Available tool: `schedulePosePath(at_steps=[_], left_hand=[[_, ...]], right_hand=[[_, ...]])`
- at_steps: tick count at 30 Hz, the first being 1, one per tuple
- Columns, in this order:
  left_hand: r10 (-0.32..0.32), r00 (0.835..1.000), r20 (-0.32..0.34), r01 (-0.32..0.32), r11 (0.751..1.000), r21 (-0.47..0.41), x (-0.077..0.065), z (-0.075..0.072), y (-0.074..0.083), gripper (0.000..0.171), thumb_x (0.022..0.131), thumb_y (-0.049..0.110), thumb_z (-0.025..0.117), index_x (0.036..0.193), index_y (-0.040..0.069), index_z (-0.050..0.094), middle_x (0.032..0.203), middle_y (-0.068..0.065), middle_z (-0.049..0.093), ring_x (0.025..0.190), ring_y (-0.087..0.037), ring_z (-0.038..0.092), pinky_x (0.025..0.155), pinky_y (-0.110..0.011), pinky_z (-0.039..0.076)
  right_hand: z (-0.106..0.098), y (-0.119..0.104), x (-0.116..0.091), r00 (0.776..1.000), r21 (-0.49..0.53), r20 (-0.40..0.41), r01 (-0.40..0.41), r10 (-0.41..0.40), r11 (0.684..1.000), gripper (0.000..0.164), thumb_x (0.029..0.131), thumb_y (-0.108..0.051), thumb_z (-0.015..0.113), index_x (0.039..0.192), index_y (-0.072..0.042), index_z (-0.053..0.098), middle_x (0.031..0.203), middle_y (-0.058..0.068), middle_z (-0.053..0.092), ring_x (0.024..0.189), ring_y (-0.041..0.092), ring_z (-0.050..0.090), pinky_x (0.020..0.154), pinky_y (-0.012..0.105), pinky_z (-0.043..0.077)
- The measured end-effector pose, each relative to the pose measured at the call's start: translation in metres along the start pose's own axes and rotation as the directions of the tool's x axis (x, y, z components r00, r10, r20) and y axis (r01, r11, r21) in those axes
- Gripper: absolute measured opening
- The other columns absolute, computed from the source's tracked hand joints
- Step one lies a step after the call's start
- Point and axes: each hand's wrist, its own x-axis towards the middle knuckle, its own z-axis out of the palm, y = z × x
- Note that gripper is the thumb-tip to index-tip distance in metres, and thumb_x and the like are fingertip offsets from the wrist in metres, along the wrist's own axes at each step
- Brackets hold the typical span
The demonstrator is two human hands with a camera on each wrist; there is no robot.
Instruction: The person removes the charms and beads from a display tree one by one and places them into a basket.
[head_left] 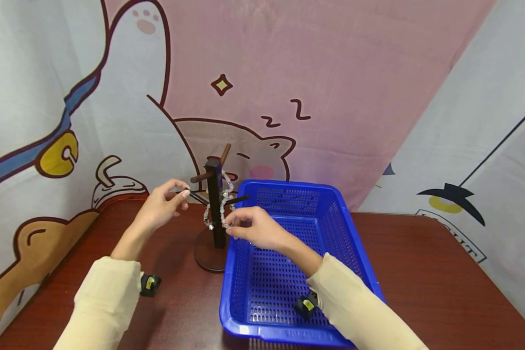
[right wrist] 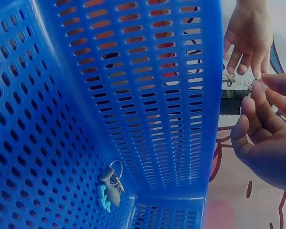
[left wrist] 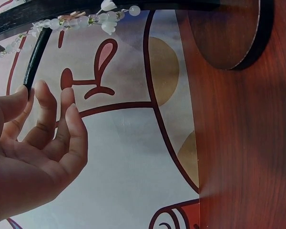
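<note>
A dark wooden stand (head_left: 215,206) with several pegs holds clear and white beaded strands (head_left: 222,209). My left hand (head_left: 164,205) is to the left of the post, its thumb and forefinger pinching the tip of a thin black peg (left wrist: 37,59). On the other side, my right hand (head_left: 257,227) pinches the lower end of a beaded strand, close to the basket's rim. In the left wrist view, pale beads (left wrist: 86,21) with a flower-like charm run along the post. The right wrist view has the fingertips of both hands near each other beside the post.
A blue plastic basket (head_left: 302,335) stands right of the stand, its left wall close to the post. Inside lies a grey and light-blue keychain (right wrist: 112,191) with a ring. The stand's round base (head_left: 207,260) rests on the reddish wooden table (head_left: 420,272). Behind hangs a cartoon-printed cloth (head_left: 354,73).
</note>
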Motion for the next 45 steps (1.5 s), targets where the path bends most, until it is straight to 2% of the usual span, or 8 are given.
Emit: schedulePosePath(at_steps=[3,10,18,23,28,35,40,45], left_hand=[[-0.003,1.0,0.0,0.003,1.0,-0.001,0.0,0.0,0.0,0.023,0.097,0.019,0.045,0.114,0.004,0.049,0.082,-0.015,0.061,0.077,-0.019,0.058,0.074,-0.042,0.048],[-0.005,1.0,0.003,0.005,1.0,-0.006,-0.001,0.001,0.001,0.024,0.097,0.021,0.045,0.115,0.004,0.049,0.079,-0.01,0.06,0.078,-0.019,0.058,0.075,-0.042,0.048],[-0.002,1.0,-0.001,0.002,1.0,-0.008,-0.001,0.001,0.001,0.023,0.097,0.019,0.045,0.114,0.004,0.049,0.08,-0.013,0.06,0.077,-0.019,0.057,0.074,-0.042,0.048],[-0.001,1.0,0.0,0.001,1.0,-0.006,-0.001,0.001,0.001,0.023,0.097,0.019,0.045,0.114,0.004,0.049,0.082,-0.015,0.061,0.077,-0.018,0.057,0.072,-0.04,0.049],[-0.005,1.0,-0.003,0.005,1.0,-0.009,-0.001,0.001,0.0,0.022,0.097,0.019,0.045,0.113,0.004,0.049,0.082,-0.016,0.061,0.077,-0.019,0.057,0.074,-0.042,0.048],[-0.003,1.0,0.002,0.003,1.0,-0.007,0.0,0.001,0.001,0.024,0.097,0.021,0.045,0.114,0.004,0.049,0.081,-0.014,0.061,0.078,-0.019,0.057,0.074,-0.042,0.048],[-0.003,1.0,0.001,0.003,1.0,-0.007,0.0,0.0,0.001,0.024,0.097,0.021,0.045,0.114,0.004,0.049,0.082,-0.015,0.061,0.078,-0.019,0.057,0.075,-0.043,0.048],[-0.007,1.0,0.004,0.007,1.0,-0.01,0.0,0.001,0.0,0.024,0.097,0.021,0.045,0.114,0.005,0.049,0.083,-0.016,0.061,0.079,-0.02,0.058,0.075,-0.044,0.048]], right_hand=[[-0.001,0.0,-0.001,1.0,0.014,-0.004,0.005,-0.005,1.0,0.012,0.083,0.0,0.062,0.093,0.006,0.062,0.064,0.002,0.057,0.059,0.007,0.05,0.05,0.02,0.037],[-0.006,-0.004,-0.006,0.999,0.049,-0.024,-0.021,0.023,0.999,0.011,0.083,0.0,0.062,0.093,0.003,0.065,0.066,0.001,0.058,0.061,0.028,0.054,0.049,0.021,0.04],[-0.012,-0.005,-0.01,0.999,0.059,-0.039,-0.011,0.013,0.998,0.011,0.083,0.0,0.061,0.093,0.004,0.064,0.07,0.01,0.061,0.063,0.011,0.055,0.057,0.031,0.047],[-0.015,-0.007,-0.012,0.998,0.084,-0.062,-0.014,0.019,0.996,0.012,0.083,0.0,0.062,0.094,0.005,0.064,0.07,0.014,0.061,0.062,0.009,0.054,0.053,0.023,0.043],[-0.018,-0.008,-0.013,0.996,0.111,-0.086,-0.009,0.019,0.994,0.012,0.083,0.001,0.062,0.093,0.007,0.063,0.074,0.025,0.06,0.062,0.01,0.055,0.053,0.022,0.041],[-0.024,-0.011,-0.015,0.994,0.12,-0.104,-0.012,0.024,0.993,0.014,0.084,-0.003,0.062,0.093,0.008,0.062,0.072,0.013,0.061,0.064,0.013,0.057,0.055,0.024,0.044],[-0.028,-0.01,-0.016,0.992,0.126,-0.121,-0.013,0.029,0.992,0.015,0.085,-0.003,0.061,0.095,0.008,0.062,0.071,0.004,0.062,0.068,0.024,0.059,0.059,0.026,0.046],[-0.031,-0.01,-0.016,0.987,0.146,-0.151,-0.026,0.049,0.989,0.013,0.085,-0.004,0.062,0.095,0.004,0.064,0.071,0.012,0.061,0.067,0.023,0.059,0.056,0.024,0.043]])
